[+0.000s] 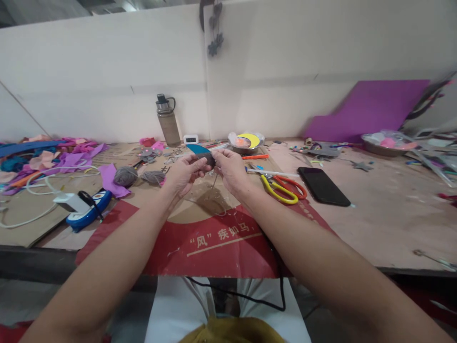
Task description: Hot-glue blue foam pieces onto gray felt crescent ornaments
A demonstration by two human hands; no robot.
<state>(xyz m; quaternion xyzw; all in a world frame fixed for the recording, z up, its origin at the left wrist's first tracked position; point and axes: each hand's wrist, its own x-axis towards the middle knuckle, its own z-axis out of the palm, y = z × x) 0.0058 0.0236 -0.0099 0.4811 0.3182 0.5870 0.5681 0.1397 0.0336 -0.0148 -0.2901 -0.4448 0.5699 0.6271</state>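
Note:
A small curved piece (198, 149), bright blue at one end and dark grey at the other, is held up over the table between my hands. My left hand (187, 175) pinches its grey part from the left. From the right, the fingers of my right hand (230, 169) close on its other end. A thin pale strand hangs below it near my right fingers. Beneath lies a red and brown printed paper sheet (221, 247). Right of my hands rest yellow-handled scissors (280, 194) and red-handled scissors (295, 186).
Grey yarn (125, 176), a blue power strip (89, 212) with white cables and coloured felt scraps (67, 155) lie left. A bottle (167, 125) and a bowl (246, 148) stand behind. A phone (323, 186), a grey star (362, 165) and another bowl (387, 148) are right.

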